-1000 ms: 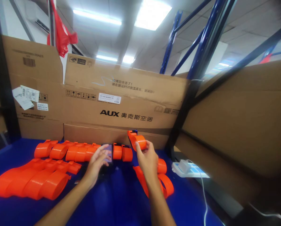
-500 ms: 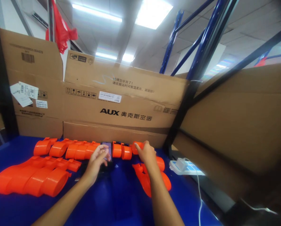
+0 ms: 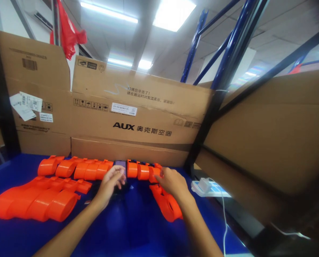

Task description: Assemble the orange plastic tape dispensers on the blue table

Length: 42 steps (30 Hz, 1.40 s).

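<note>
My left hand [image 3: 113, 181] hovers in front of a phone [image 3: 120, 167], its fingers loosely curled but apart and nothing visible in them. At the right end of the back row, my right hand [image 3: 172, 182] pinches an orange plastic ring [image 3: 154, 174] at its right edge. The thumb lies against the ring's front; the other fingertips are partly hidden. Left of that ring stand two more, an orange ring [image 3: 143, 172] and another orange ring [image 3: 132, 169], with dark parts at their tops. Loose orange rings [image 3: 168, 208] lie below my right hand, partly covered by it.
Several orange rings [image 3: 86, 171] form a row left of the phone, and an overlapping group of orange rings [image 3: 41, 201] lies nearer on the blue tabletop [image 3: 116, 232]. A cardboard panel [image 3: 138, 142] walls the back. A power strip [image 3: 210, 188] with a white cable sits right.
My right hand has moved right and slightly lower, and the ring it touches now stands lower, in line with the row. My left hand is nearly still.
</note>
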Available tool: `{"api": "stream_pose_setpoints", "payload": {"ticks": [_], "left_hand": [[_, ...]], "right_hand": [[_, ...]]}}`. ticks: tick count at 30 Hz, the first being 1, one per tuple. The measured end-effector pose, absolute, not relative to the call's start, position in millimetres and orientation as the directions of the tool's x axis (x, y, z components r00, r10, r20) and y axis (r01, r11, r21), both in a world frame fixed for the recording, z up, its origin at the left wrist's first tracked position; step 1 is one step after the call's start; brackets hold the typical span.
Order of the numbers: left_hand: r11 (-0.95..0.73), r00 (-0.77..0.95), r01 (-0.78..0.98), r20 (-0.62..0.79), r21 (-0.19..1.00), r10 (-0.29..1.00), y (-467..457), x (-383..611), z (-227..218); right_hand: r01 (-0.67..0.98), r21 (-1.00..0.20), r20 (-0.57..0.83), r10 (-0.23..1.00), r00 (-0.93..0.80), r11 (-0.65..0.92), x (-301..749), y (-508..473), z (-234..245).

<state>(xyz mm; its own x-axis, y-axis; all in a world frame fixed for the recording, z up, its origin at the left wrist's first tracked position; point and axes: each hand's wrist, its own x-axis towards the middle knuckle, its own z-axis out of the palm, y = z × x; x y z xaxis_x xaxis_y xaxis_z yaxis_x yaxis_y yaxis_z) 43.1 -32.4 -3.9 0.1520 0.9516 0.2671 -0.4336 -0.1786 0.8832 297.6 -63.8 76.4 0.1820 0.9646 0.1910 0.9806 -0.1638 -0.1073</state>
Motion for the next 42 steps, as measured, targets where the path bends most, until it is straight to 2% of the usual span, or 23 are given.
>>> {"api": "stream_pose_setpoints", "payload": {"ticks": [5,9,15,21,24,28,32,35,38,42], "left_hand": [[-0.188,0.158,-0.420,0.276,0.888,0.948,-34,44,-3],[-0.193,0.151,-0.414,0.276,0.890,0.949,-35,45,-2],[-0.192,0.169,-0.396,0.276,0.898,0.946,-36,45,-3],[-0.185,0.210,-0.390,0.283,0.902,0.936,-38,46,-2],[-0.181,0.237,-0.394,0.290,0.901,0.927,-41,49,0],[-0.143,0.294,-0.441,0.293,0.886,0.910,-47,52,3],[-0.026,0.274,-0.587,0.229,0.809,0.934,-53,53,6],[0.039,0.246,-0.699,0.189,0.714,0.951,-52,53,11],[0.068,0.220,-0.740,0.146,0.669,0.964,-48,51,14],[0.124,0.214,-0.751,0.061,0.649,0.975,-39,39,14]], "right_hand": [[0.999,-0.004,0.114,0.992,0.050,-0.050,295,-91,71],[0.998,0.044,0.120,0.992,0.038,-0.043,294,-95,61],[0.996,0.060,0.145,0.988,0.060,-0.069,294,-96,63],[0.995,0.037,0.215,0.973,0.088,-0.098,283,-106,93],[0.998,-0.056,0.327,0.944,0.041,-0.024,263,-113,107],[0.950,-0.198,0.503,0.857,-0.111,0.240,225,-111,111],[0.827,-0.334,0.522,0.819,-0.237,0.452,191,-91,99],[0.671,-0.448,0.533,0.779,-0.330,0.591,178,-74,88],[0.576,-0.492,0.555,0.745,-0.370,0.653,178,-59,80],[0.595,-0.501,0.588,0.752,-0.299,0.628,193,-44,67]]}}
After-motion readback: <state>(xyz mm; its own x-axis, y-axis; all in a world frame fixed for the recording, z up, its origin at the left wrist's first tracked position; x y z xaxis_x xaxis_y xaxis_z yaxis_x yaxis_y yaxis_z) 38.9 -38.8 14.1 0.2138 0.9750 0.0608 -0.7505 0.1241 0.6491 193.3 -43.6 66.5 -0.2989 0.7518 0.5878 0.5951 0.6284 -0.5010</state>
